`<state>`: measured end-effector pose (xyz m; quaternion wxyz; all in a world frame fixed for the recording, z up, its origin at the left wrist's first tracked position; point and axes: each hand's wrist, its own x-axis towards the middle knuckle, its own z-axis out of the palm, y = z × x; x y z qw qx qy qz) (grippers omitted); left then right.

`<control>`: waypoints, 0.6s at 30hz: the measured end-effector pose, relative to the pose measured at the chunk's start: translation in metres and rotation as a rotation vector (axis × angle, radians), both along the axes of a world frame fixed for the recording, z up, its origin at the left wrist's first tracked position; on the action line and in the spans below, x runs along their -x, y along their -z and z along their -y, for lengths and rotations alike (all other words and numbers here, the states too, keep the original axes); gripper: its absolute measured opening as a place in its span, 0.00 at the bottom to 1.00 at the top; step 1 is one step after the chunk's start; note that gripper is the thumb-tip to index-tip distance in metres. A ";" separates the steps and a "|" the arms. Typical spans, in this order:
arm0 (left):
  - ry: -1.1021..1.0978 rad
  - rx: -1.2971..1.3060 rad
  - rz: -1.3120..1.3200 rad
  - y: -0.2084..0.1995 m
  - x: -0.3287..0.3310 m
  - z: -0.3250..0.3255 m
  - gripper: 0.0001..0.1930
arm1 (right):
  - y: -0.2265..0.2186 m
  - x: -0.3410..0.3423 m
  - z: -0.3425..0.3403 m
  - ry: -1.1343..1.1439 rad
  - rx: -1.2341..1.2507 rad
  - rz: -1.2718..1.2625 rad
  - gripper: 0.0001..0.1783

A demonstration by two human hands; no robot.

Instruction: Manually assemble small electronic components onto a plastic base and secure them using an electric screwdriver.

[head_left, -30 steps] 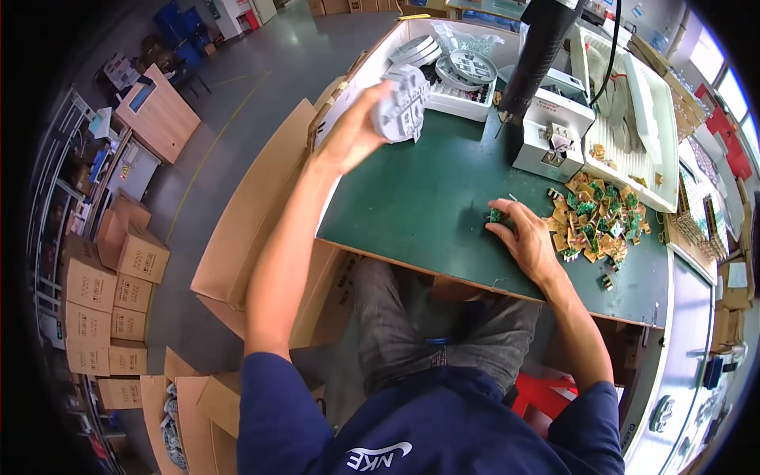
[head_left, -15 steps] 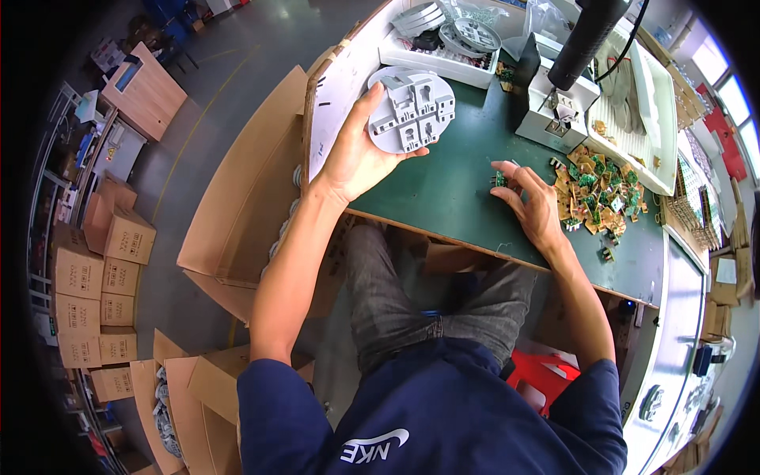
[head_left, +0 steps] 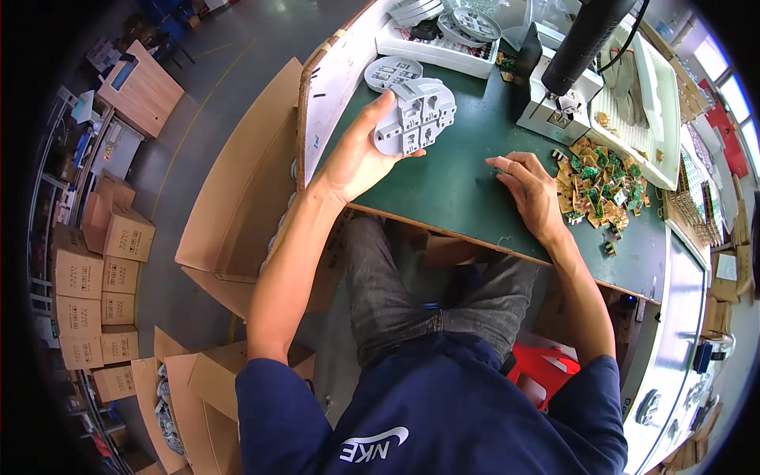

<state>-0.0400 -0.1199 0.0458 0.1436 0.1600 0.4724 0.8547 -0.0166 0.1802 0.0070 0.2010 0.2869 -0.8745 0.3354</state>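
L hand [head_left: 356, 162] in head cam, thumb at rim, fingers under, gripping grey round housing [head_left: 418, 119] over green bench [head_left: 451, 178], R hand [head_left: 533, 194] half-curled, fingers pointing left, can't tell if pinching anything, board pile [head_left: 606, 186] just beside

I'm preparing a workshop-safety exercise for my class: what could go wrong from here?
1. The left hand alone holds the grey round part above the green table; if the grip slipped, the part might drop and chip.
2. The right hand is close beside a loose heap of circuit boards, so a careless sweep could scatter them.
3. One stray board lies nearer the table's front edge and might get knocked off.
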 end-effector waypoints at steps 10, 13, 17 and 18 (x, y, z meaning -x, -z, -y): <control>-0.301 -0.697 -0.029 0.026 -0.146 0.117 0.41 | 0.006 0.002 -0.007 0.076 0.100 0.257 0.20; -0.797 -0.961 -0.132 0.074 -0.259 0.201 0.43 | 0.003 -0.001 -0.006 0.050 0.088 0.288 0.20; -1.254 -0.837 -0.314 0.161 -0.450 0.312 0.45 | 0.009 0.001 -0.010 0.019 0.010 0.205 0.20; -1.517 -0.715 -0.438 0.183 -0.523 0.343 0.46 | 0.009 0.002 -0.003 -0.025 0.021 0.215 0.20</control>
